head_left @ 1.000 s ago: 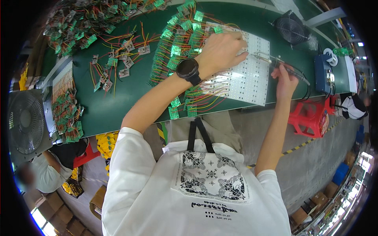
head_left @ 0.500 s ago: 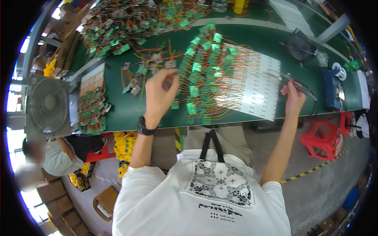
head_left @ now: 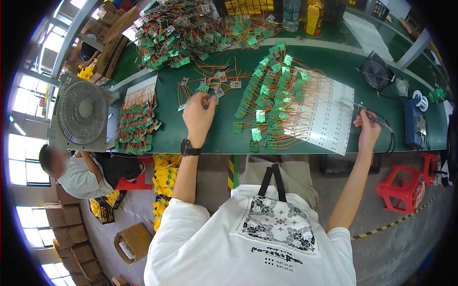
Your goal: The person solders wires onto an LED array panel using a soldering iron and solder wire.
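Wires [head_left: 303,107] on the white panel [head_left: 332,124] at two o'clock could be scorched by drift of the soldering iron [head_left: 379,122] gripped by the right hand [head_left: 367,131]; the left hand's [head_left: 198,118] hold near loose boards [head_left: 221,76] (twelve) cannot be told.

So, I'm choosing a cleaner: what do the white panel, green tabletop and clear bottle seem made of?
White panel: coated metal or plastic, unclear; bright glare suggests gloss. Green tabletop: perhaps rubber or laminate, smooth and evenly coloured. Clear bottle: likely plastic, being see-through.

On the table [head_left: 220,131], loose boards [head_left: 220,76] lie left of a panel [head_left: 329,119], a fan [head_left: 376,72] right.
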Available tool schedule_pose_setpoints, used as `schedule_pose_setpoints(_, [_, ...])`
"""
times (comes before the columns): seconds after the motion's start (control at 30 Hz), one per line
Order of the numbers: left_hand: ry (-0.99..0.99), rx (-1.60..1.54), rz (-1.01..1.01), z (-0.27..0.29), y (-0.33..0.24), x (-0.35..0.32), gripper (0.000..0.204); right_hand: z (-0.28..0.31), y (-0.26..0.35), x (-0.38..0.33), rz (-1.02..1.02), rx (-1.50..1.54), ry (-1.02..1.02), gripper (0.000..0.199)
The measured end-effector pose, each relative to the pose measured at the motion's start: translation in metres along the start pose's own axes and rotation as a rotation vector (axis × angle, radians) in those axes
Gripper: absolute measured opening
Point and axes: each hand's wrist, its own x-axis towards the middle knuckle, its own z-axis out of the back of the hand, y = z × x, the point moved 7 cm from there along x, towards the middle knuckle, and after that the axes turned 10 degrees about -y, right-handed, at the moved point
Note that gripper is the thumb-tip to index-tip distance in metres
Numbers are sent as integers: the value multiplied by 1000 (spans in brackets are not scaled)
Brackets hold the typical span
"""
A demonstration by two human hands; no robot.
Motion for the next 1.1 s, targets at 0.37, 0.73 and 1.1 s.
schedule_pose_setpoints(0.37, [436, -97, -237, -46, -1, 47, 33, -3, 2, -3, -30, 43, 10, 19])
schedule_pose_setpoints(0.73, [802, -557, 523, -19, 45, 26, 30, 0, 0, 0, -20, 51, 12, 20])
schedule_pose_setpoints(1.1, [368, -975, 538, 11, 37, 62, 31, 2, -1, -1, -36, 11, -8, 21])
